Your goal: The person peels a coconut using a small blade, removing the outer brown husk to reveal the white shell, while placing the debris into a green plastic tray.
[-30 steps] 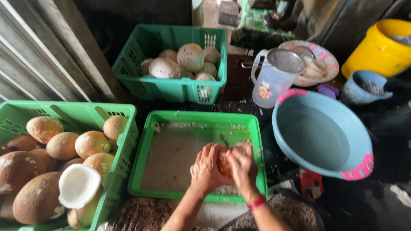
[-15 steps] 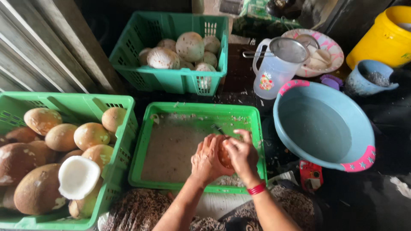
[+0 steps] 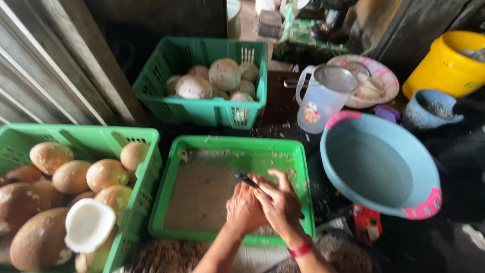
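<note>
Dark and thin, a knife (image 3: 247, 180) pokes out to the left from between both hands, over the near right part of a green tray (image 3: 295, 167). The left hand (image 3: 244, 208) is curled shut around something I cannot make out; the right hand (image 3: 281, 202) wraps over it, fingers closed on the knife. Left of the tray sits a green crate (image 3: 146, 146) of brown coconuts (image 3: 103, 174) with one split white half (image 3: 88, 225). Farther off is another crate (image 3: 202, 108) of peeled coconuts (image 3: 225, 73). To the right stand a blue basin (image 3: 379, 167), a clear jug (image 3: 323, 98) and a yellow bucket (image 3: 444, 68).
</note>
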